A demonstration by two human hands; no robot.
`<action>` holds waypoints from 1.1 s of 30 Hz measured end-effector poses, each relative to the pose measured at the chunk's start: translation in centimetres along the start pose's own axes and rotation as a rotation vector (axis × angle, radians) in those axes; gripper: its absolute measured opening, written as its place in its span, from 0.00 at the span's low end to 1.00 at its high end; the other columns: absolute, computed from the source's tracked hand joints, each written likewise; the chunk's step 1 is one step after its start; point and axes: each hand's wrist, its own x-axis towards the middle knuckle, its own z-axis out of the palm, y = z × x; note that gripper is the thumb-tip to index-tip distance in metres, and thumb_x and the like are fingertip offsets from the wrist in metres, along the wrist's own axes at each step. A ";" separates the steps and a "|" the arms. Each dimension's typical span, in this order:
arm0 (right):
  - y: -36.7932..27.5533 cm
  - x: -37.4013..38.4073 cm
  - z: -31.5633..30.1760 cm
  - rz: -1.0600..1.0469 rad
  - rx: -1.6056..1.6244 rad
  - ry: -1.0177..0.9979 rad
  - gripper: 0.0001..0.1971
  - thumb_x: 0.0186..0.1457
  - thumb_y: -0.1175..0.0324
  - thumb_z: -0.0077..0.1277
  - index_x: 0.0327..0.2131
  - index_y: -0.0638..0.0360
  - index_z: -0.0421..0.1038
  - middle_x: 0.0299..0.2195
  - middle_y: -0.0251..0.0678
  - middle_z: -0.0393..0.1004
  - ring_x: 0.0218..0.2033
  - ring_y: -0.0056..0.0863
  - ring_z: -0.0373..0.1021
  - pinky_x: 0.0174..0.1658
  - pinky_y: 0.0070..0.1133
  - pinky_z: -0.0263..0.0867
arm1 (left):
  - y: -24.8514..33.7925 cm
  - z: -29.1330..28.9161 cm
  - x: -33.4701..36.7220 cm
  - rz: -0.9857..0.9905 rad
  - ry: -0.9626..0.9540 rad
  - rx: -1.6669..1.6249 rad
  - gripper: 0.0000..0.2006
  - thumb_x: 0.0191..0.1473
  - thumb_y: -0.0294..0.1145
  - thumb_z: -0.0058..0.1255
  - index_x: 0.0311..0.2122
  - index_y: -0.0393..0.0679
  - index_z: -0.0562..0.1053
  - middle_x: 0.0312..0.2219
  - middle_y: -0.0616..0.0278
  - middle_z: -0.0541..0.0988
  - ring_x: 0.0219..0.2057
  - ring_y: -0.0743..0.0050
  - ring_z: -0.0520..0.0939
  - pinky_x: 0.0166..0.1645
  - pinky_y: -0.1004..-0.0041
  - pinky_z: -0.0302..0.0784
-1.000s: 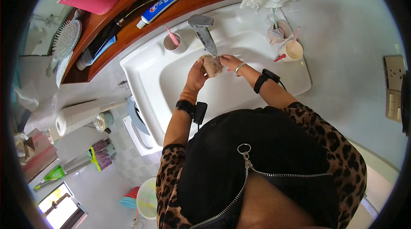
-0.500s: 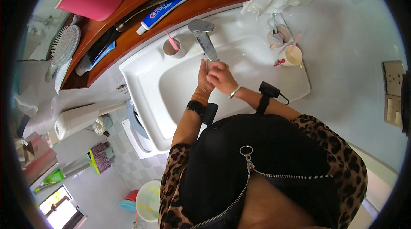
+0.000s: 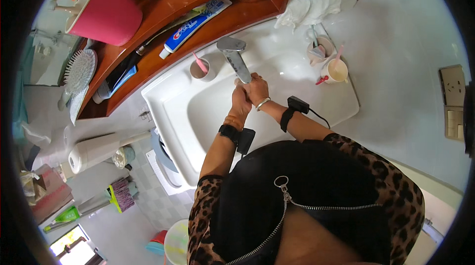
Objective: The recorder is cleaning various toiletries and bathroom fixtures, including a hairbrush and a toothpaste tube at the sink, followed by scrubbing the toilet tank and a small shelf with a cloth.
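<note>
My hands are together over the white washbasin (image 3: pixel 198 134), just below the tip of the grey metal faucet (image 3: pixel 237 62). My right hand (image 3: pixel 258 90) is closed, its fingers curled in against the left. Whether anything lies between the two palms is hidden. My left hand (image 3: pixel 241 101) presses against it from the left side, its fingertips tucked behind the spout and the right hand. I cannot make out any running water. A black strap with a box-shaped device circles each forearm, and a bracelet (image 3: pixel 262 104) sits on the right wrist.
A cup (image 3: pixel 208 74) with a pink toothbrush stands left of the faucet. Two more cups, one of them yellowish (image 3: pixel 338 76), are on the right rim. Above the basin, a wooden shelf (image 3: pixel 277 5) holds a toothpaste tube (image 3: pixel 193 27), a hairbrush (image 3: pixel 79 71) and a pink bin (image 3: pixel 111 12).
The right hand's fingers have moved down and closed in against the left hand. Both hands now sit slightly lower in view. The view has shifted a little, showing more of the shelf.
</note>
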 end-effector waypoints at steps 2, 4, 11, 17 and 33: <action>3.4 1.0 1.7 0.292 -0.023 -0.083 0.14 0.54 0.58 0.39 0.31 0.56 0.71 0.32 0.41 0.70 0.35 0.40 0.68 0.35 0.34 0.65 | -0.6 0.9 0.0 0.019 0.046 0.086 0.18 0.60 0.40 0.28 0.46 0.39 0.64 0.42 0.56 0.71 0.42 0.63 0.74 0.48 0.66 0.71; 5.4 1.1 1.2 0.634 0.188 -0.151 0.19 0.57 0.53 0.34 0.31 0.56 0.70 0.33 0.43 0.70 0.34 0.43 0.68 0.38 0.37 0.64 | -1.2 -0.2 0.3 0.061 0.084 0.180 0.18 0.60 0.41 0.28 0.47 0.38 0.63 0.42 0.55 0.71 0.43 0.61 0.73 0.50 0.64 0.69; 2.4 1.8 -5.3 0.898 0.867 -0.912 0.21 0.53 0.47 0.42 0.43 0.52 0.64 0.34 0.28 0.68 0.22 0.19 0.58 0.27 0.18 0.61 | 0.6 -3.5 0.3 0.025 0.062 -0.009 0.16 0.59 0.39 0.32 0.49 0.43 0.60 0.45 0.55 0.68 0.45 0.62 0.70 0.48 0.60 0.68; 2.8 0.3 -1.6 0.261 0.951 -0.514 0.14 0.52 0.59 0.50 0.37 0.58 0.67 0.31 0.32 0.68 0.28 0.21 0.64 0.29 0.22 0.62 | 1.2 -2.8 0.2 -0.186 -0.151 0.019 0.22 0.56 0.52 0.35 0.46 0.46 0.66 0.41 0.59 0.72 0.43 0.60 0.72 0.49 0.60 0.67; -1.4 -1.3 -5.7 0.268 0.102 -0.358 0.19 0.49 0.49 0.43 0.24 0.55 0.69 0.25 0.45 0.73 0.28 0.47 0.70 0.30 0.36 0.65 | -1.5 -7.1 4.5 0.463 -0.238 0.923 0.17 0.50 0.38 0.42 0.42 0.38 0.66 0.40 0.47 0.71 0.43 0.55 0.73 0.43 0.66 0.69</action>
